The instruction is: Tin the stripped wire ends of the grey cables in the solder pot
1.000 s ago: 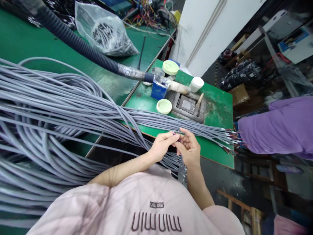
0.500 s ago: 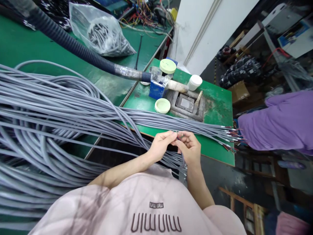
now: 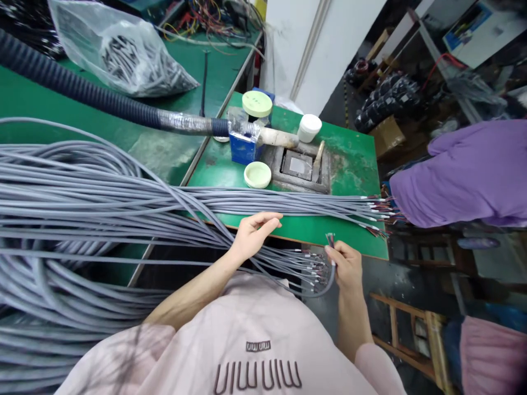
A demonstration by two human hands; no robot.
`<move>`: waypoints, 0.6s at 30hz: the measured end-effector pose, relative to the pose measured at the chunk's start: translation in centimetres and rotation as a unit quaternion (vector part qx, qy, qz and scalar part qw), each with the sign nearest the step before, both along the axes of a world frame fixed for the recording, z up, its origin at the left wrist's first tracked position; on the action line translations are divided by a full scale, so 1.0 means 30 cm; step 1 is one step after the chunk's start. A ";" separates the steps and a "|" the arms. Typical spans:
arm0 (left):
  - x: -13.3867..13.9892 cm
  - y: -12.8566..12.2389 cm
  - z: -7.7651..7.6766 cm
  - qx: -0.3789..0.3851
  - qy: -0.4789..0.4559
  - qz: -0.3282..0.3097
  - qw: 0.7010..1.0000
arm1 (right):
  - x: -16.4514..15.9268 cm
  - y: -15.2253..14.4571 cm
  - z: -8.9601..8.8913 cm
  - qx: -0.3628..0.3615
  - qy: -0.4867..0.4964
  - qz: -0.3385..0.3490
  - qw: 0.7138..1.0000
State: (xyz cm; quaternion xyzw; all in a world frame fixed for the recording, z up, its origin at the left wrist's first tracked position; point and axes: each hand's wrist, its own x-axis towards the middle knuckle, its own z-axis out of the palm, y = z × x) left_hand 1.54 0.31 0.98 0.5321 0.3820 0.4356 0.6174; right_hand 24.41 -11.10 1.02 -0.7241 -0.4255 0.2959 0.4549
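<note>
My right hand (image 3: 346, 262) is closed around a grey cable (image 3: 330, 284) near its stripped end. The thin coloured wires of that end stick up above my thumb, while the cable bends down and back to the left. My left hand (image 3: 256, 235) holds nothing, its fingers stretched out over the table's front edge. Just below it, a lower bundle of grey cables (image 3: 284, 262) ends in white-banded tips with bare wires. Behind both hands an upper bundle (image 3: 263, 202) lies across the green table (image 3: 354, 164), its stripped ends at the right edge.
A square solder pot (image 3: 302, 165) with a wooden-coloured stick is set at the table's middle. Around it are a pale green lid (image 3: 257, 175), a white jar (image 3: 308, 128) and a black hose (image 3: 123, 104). A person in purple (image 3: 461, 175) is at the right.
My hands have moved apart. My left hand has let go of the wires, and my right hand has carried the cable end to the right. The view has shifted slightly.
</note>
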 end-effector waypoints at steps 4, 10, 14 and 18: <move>0.003 0.049 -0.018 0.259 0.193 -0.024 0.946 | 0.174 -0.152 -0.086 -0.181 -0.188 -0.082 0.962; 0.040 0.122 -0.046 0.379 0.394 0.008 0.837 | 0.235 -0.256 -0.139 -0.393 -0.254 0.015 0.884; 0.044 0.160 -0.043 0.379 0.457 0.055 0.803 | 0.118 -0.179 -0.142 -0.313 -0.197 0.123 0.921; 0.051 0.194 -0.026 0.369 0.496 0.049 0.784 | -0.035 -0.067 -0.127 -0.265 -0.047 0.226 0.936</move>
